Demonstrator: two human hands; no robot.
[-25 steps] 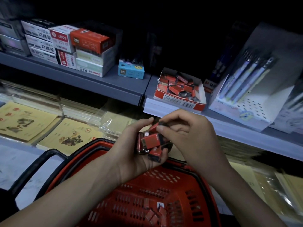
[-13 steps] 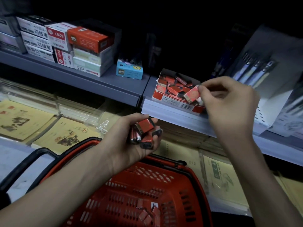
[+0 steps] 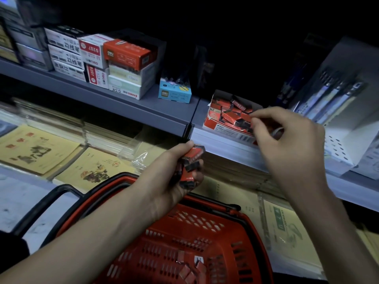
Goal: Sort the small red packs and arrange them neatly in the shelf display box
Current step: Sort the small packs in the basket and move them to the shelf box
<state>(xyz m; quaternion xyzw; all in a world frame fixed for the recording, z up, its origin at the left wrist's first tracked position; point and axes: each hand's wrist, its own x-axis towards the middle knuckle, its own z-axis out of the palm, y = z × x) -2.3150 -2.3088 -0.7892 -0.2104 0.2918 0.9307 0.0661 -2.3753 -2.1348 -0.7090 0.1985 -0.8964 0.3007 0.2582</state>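
**1 pack at the box, a bunch in the left grip**

Counts: 1 red-and-white cardboard display box (image 3: pixel 225 131) sits at the front of the grey metal shelf (image 3: pixel 143 108). Inside is a jumble of small red packs (image 3: pixel 229 113) lying at all angles, too dim to count. Right grip (image 3: pixel 287 140): thumb & forefinger pinch 1 single red pack (image 3: pixel 243 120) at the box's front-right corner, other fingers loosely curled. Left grip (image 3: pixel 172 173), lower & nearer, is curled round a held bunch of red packs (image 3: pixel 191 158). At least 3 show; fingers hide the rest. 1 red plastic basket (image 3: pixel 215 232) w/ black handles lies under both arms, approx 4 loose basket packs (image 3: pixel 191 270) on its bottom.

Place: dim shop shelving, back of shelf black. Lower level has yellow exercise books (image 3: pixel 37 148) in clear wrap.

Around: left of the display box is 1 small blue carton (image 3: pixel 175 93), then stacked white & red cartons (image 3: pixel 123 64). To the right is a white perforated pen holder (image 3: pixel 344 140). The right grip covers the box's right end.
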